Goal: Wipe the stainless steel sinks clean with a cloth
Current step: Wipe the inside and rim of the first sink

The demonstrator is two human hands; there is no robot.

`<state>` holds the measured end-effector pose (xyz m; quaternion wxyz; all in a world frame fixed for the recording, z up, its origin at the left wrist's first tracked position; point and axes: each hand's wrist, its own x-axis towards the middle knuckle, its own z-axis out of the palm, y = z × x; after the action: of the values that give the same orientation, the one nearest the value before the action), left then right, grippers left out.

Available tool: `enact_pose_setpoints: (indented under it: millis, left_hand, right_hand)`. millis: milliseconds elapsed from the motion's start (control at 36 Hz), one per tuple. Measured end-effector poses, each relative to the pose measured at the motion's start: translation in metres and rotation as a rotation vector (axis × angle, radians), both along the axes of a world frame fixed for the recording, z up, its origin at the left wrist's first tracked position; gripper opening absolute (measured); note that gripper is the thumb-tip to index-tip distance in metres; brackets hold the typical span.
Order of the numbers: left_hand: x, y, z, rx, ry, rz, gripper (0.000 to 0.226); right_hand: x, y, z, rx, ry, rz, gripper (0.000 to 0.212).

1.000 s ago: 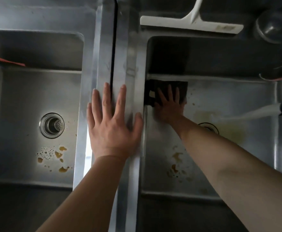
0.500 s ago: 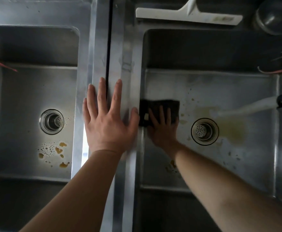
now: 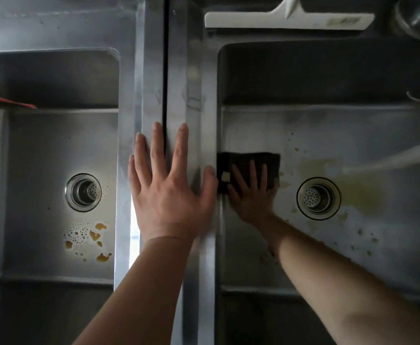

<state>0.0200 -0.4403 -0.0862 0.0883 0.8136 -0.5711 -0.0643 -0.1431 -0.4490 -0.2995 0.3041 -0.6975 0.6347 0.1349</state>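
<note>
The dark cloth [image 3: 248,168] lies flat on the floor of the right sink [image 3: 353,130], tight against its left wall, at about nine o'clock from that basin's drain strainer [image 3: 318,198]. The right hand [image 3: 251,195] presses down on it with fingers straight and spread; nothing is curled round the cloth, so it is pinned by the palm and fingertips, not gripped. A small pale tag shows on the cloth's left edge. The left hand [image 3: 169,190] lies flat and spread on the steel divider [image 3: 191,95] between the two basins, holding nothing and apparently bracing the body.

A stream of water [image 3: 390,160] comes in from three o'clock and lands just beyond the strainer, where a yellowish film spreads. Brown specks dot the floor at four and seven o'clock from the strainer. The left sink [image 3: 42,150] carries orange-brown blotches and bubbles at six o'clock from its own drain [image 3: 84,192].

The cloth looks thin, soft and light, and probably wet, so it should bunch or skid on slick steel unless pressure stays broad. Flat-palm pressure over its middle suits wiping; to lift or wring it, pinching a free edge on the right looks easiest. At twelve o'clock a white squeegee [image 3: 288,19] rests on the back ledge.
</note>
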Motion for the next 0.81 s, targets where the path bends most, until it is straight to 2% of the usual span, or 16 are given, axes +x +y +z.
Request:
enact_pose_setpoints:
  millis: [139, 250, 444, 556, 667, 806]
  left_hand:
    - [0.0, 0.0, -0.002, -0.024, -0.009, 0.008, 0.074]
    - [-0.001, -0.001, -0.001, -0.015, -0.007, 0.007, 0.074]
    - [-0.001, 0.0, 0.003, 0.007, 0.021, 0.005, 0.074]
    - [0.0, 0.001, 0.002, 0.006, 0.02, 0.007, 0.074]
    - [0.0, 0.001, 0.0, -0.003, 0.015, -0.001, 0.073]
    - [0.0, 0.001, -0.001, -0.009, 0.014, -0.002, 0.074]
  right_hand:
    - [0.021, -0.111, -0.007, -0.002, 0.007, -0.057, 0.062]
    - [0.024, -0.149, 0.0, 0.064, 0.02, -0.009, 0.063]
    - [-0.011, -0.151, 0.013, 0.035, 0.047, 0.06, 0.065]
    - [-0.05, -0.144, 0.014, -0.023, 0.1, -0.127, 0.065]
    - [-0.078, -0.128, 0.015, 0.023, 0.119, -0.301, 0.067]
    - [-0.07, -0.075, 0.01, 0.009, 0.099, -0.208, 0.07]
